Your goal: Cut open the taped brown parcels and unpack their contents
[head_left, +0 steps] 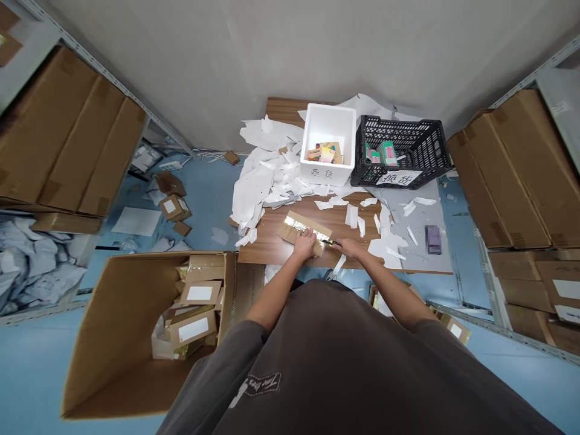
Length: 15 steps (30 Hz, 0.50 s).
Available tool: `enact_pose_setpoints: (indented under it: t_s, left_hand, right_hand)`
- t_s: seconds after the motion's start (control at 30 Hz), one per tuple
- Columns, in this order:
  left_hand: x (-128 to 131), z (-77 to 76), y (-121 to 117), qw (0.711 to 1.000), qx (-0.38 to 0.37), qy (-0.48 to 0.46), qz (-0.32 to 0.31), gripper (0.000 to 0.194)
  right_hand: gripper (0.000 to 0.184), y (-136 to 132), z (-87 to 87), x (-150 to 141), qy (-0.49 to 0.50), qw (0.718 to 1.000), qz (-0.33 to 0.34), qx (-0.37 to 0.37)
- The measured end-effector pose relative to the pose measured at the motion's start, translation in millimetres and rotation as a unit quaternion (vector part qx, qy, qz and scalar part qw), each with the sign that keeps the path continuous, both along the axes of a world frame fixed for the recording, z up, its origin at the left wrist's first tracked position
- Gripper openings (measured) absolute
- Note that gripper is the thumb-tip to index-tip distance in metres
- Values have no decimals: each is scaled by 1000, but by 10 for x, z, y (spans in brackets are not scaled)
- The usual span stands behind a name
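White bin and black crate side by side on the brown surface, small packs in bin, green boxes in crate. Torn white paper around them. Big open carton holding parcels. Brown cartons on both side racks. Blue floor.

Cutter: handle end hidden in R hand; blade tip too small to tell.
Small carton: part covered by L hand.
Purple item: blurred, poss. pixelated; ID unclear.
Shoe: mostly behind shirt.
R shelf cartons: cut off at pic edge.
Parcel labels: txt unreadable.
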<state>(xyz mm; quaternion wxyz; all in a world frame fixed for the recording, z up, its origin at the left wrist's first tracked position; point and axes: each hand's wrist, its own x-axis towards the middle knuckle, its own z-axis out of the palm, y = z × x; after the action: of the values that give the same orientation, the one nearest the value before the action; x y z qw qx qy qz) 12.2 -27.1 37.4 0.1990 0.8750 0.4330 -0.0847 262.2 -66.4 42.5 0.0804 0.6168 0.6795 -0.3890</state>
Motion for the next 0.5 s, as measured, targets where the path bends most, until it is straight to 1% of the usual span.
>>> enact_pose_setpoints:
  t_s: [0.1,0.17,0.23,0.3,0.37,0.5]
  left_hand:
    - [-1,17,8,1000,-6,-2,5,90]
    - [8,35,11,1000,-6,2,10,90]
    - [14,53,8,1000,-5,5,14,90]
    - [13,66,0,1000,-5,8,15,91]
    - [5,76,-9,1000,-2,6,19,91]
    - [-10,98,-18,1000,5,7,25,87]
  right_hand:
    - [41,98,31,-30,-46,999,27,0]
    - [43,122,23,-5,-51,998,26,-6]
    - [44,112,-20,22,-37,999,10,-21]
    - [48,66,-94,21,-4,999,-14,-47]
    - [54,-15,-179,-16,50,995,-41,-72]
    - [63,-261,-296,-137,158,975,-120,-103]
